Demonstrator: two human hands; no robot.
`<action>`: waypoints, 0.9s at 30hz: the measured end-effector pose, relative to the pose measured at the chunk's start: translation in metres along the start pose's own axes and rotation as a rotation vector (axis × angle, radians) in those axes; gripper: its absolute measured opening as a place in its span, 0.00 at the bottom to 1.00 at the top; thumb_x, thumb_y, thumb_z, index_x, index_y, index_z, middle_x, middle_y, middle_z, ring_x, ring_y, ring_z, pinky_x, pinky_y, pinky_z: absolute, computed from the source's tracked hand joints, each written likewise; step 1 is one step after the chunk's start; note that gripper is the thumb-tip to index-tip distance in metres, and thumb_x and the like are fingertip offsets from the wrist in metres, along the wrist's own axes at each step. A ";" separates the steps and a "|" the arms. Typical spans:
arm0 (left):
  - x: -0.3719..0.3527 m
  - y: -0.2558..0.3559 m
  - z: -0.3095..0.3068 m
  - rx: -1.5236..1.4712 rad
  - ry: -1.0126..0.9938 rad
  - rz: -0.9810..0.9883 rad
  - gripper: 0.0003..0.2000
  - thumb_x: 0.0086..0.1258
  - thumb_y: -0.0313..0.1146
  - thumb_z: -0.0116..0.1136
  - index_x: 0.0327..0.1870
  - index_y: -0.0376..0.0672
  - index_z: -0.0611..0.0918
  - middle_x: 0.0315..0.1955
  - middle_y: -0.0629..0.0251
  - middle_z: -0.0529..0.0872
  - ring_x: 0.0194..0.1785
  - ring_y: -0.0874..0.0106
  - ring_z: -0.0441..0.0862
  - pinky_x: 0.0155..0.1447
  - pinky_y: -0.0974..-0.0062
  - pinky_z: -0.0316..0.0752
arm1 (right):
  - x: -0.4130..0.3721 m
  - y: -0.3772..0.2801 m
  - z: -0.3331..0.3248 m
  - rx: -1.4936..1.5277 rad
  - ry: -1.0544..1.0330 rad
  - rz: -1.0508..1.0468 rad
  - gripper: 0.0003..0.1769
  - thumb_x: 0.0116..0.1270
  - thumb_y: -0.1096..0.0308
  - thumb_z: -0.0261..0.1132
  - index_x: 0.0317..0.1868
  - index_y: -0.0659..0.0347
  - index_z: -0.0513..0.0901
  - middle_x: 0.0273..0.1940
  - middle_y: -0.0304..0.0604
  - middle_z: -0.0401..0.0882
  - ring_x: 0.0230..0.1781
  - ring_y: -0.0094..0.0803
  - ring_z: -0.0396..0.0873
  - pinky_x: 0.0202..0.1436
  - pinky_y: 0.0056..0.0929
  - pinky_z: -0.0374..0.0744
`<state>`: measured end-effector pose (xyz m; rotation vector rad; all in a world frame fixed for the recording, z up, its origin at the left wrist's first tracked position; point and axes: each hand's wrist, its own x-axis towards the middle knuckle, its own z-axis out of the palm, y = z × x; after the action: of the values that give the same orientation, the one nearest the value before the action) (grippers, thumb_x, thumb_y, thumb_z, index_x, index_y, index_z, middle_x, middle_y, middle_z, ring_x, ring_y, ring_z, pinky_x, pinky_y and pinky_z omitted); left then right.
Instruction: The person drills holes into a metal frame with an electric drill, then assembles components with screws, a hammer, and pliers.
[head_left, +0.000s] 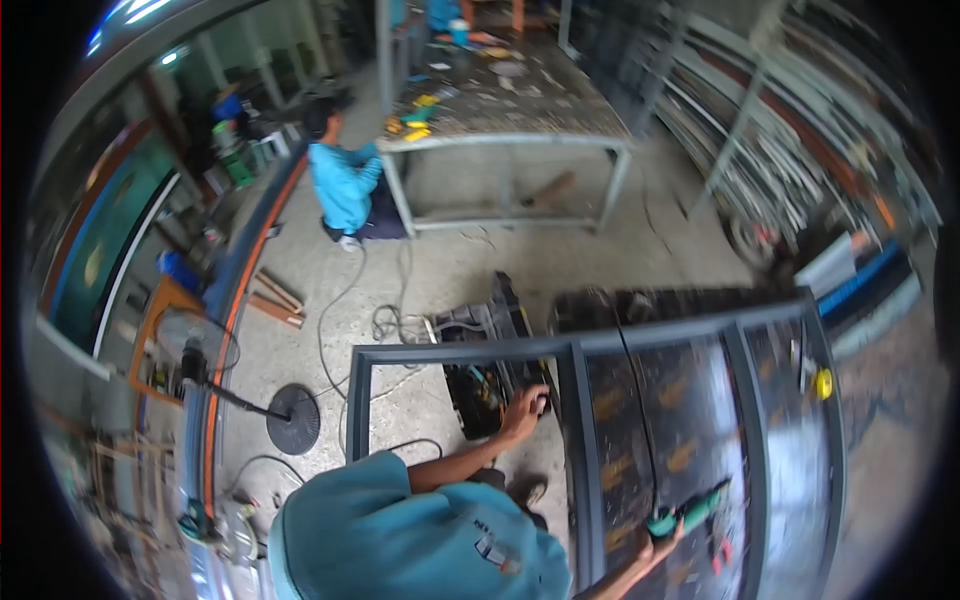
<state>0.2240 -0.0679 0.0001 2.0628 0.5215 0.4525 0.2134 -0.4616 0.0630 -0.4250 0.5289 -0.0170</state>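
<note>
My left hand [522,412] is closed around a small dark object that I cannot make out, above an open black tool case [474,395] and inside the opening of a dark grey metal frame [455,352]. Low on the right, my right hand [664,541] grips the rear of a green power tool [692,511]. The tool lies across a dark, shiny panel [665,400] within the frame, and a black cord runs up from it. A red-handled item [721,552] rests just beside the tool.
A co-worker in a teal shirt [343,187] crouches beside a cluttered metal workbench [510,140]. Cords and wood pieces [277,300] lie on the floor. A fan with a round base [293,419] stands left. Metal profiles [740,150] fill a rack at right; a yellow tape measure [823,384] sits at the frame's right edge.
</note>
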 end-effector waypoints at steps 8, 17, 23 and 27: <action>0.060 0.056 -0.025 -1.229 -0.526 -0.904 0.32 0.70 0.66 0.39 0.51 0.41 0.75 0.34 0.65 0.74 0.36 0.70 0.76 0.47 0.58 0.75 | -0.195 0.039 0.084 0.187 -0.209 -0.229 0.24 0.68 0.65 0.60 0.61 0.68 0.68 0.43 0.49 0.79 0.36 0.34 0.78 0.46 0.36 0.79; 0.133 0.099 -0.091 -1.215 -0.527 -0.550 0.23 0.68 0.59 0.54 0.41 0.45 0.78 0.24 0.73 0.73 0.28 0.77 0.73 0.30 0.76 0.71 | -0.316 0.013 0.070 -0.058 -0.324 -0.839 0.31 0.63 0.69 0.65 0.65 0.67 0.65 0.48 0.50 0.78 0.39 0.33 0.77 0.45 0.34 0.79; 0.034 0.056 -0.110 -0.639 -1.103 -0.210 0.14 0.72 0.48 0.52 0.37 0.46 0.78 0.23 0.75 0.73 0.27 0.83 0.71 0.26 0.81 0.69 | -0.379 -0.013 0.037 -0.496 -0.005 -1.319 0.33 0.63 0.62 0.64 0.67 0.61 0.64 0.50 0.52 0.76 0.40 0.37 0.78 0.41 0.37 0.79; 0.075 0.083 -0.140 -1.330 -0.623 -0.311 0.11 0.74 0.43 0.49 0.42 0.46 0.73 0.26 0.71 0.72 0.27 0.79 0.72 0.32 0.81 0.68 | -0.414 -0.033 0.018 -0.771 0.182 -1.537 0.35 0.63 0.57 0.63 0.68 0.58 0.63 0.51 0.54 0.75 0.40 0.40 0.78 0.39 0.38 0.80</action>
<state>0.2315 0.0303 0.1502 0.7273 0.0636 -0.0826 -0.1327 -0.4336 0.2912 -1.5140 0.2541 -1.3742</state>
